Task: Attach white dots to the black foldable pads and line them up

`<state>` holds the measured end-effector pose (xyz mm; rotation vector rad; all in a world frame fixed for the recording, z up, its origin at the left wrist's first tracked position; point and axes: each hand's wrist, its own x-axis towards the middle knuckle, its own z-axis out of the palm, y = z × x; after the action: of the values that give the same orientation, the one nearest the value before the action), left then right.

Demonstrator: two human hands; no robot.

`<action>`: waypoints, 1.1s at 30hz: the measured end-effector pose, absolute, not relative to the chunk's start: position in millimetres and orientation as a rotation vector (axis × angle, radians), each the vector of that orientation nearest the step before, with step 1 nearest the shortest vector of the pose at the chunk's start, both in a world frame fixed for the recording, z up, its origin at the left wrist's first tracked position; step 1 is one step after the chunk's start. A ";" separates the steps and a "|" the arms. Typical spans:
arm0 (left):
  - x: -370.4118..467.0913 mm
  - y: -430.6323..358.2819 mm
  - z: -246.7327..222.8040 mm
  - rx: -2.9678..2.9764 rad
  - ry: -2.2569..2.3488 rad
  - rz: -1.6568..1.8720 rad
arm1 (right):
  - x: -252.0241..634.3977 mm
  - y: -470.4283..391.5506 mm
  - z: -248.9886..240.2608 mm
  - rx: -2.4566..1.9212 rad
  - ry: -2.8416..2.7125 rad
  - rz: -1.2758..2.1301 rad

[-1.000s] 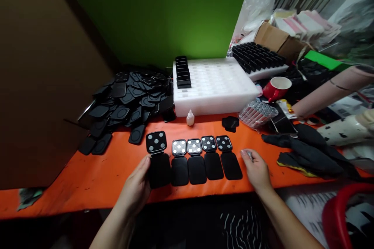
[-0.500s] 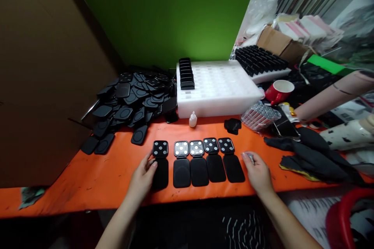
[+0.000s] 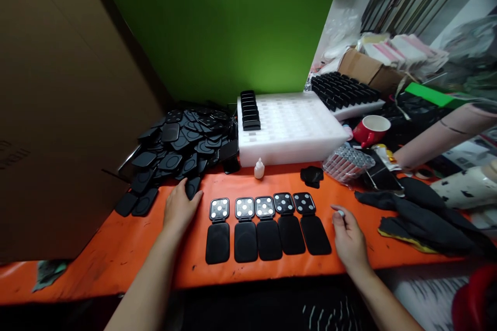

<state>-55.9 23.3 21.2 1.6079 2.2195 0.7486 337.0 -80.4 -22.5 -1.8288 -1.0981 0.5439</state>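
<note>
My left hand (image 3: 179, 209) is at the near edge of the pile, its thumb and fingers apart around a black folding pad (image 3: 193, 186). The fingertips reach that pad's edge; I cannot tell if they grip it. Several opened black two-part pads (image 3: 246, 242) lie in a row, each upper square bearing silvery round dots. The leftmost opened pad (image 3: 217, 243) stands slightly apart from the others. Right of the row, my right hand (image 3: 350, 240) is closed, with a small silvery piece (image 3: 341, 213) pinched between thumb and fingers.
A heap of black pads (image 3: 171, 160) lies at the left beside a large cardboard box (image 3: 58, 114). Behind the row are a small dropper bottle (image 3: 259, 168) and a white foam tray (image 3: 291, 150). A red mug (image 3: 365, 134), wrapped silvery rods (image 3: 347, 164) and dark gloves (image 3: 411, 212) are rightward.
My left hand has left the leftmost opened pad and moved left and away to the pile's edge. My right hand stays beside the row. The view has shifted slightly.
</note>
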 end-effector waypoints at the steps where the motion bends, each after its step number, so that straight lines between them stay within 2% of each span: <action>1: -59.3 28.6 21.4 1.595 2.211 0.739 | 336.9 -80.6 -23.2 -1.822 -1.093 0.538; 9: -68.0 -9.3 41.9 1.254 1.880 0.787 | 340.0 -82.8 -35.9 -1.779 -0.974 0.477; 14: -25.3 -56.3 52.3 0.420 0.960 1.021 | 333.7 -83.8 -28.5 -1.772 -1.113 0.404; 17: 0.8 -68.6 49.7 0.237 0.682 0.989 | 315.5 -87.1 -8.9 -1.816 -1.183 0.462; 24: 48.8 -70.0 51.5 0.107 0.506 0.812 | 268.6 -91.0 40.7 -1.579 -1.518 0.780; 33: 70.4 -70.7 56.8 0.054 0.418 0.792 | 255.0 -94.8 59.0 -1.552 -1.506 0.899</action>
<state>70.4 -70.7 56.8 0.0540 0.4175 0.7919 255.0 -94.8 59.0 -1.5520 -1.5060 0.8993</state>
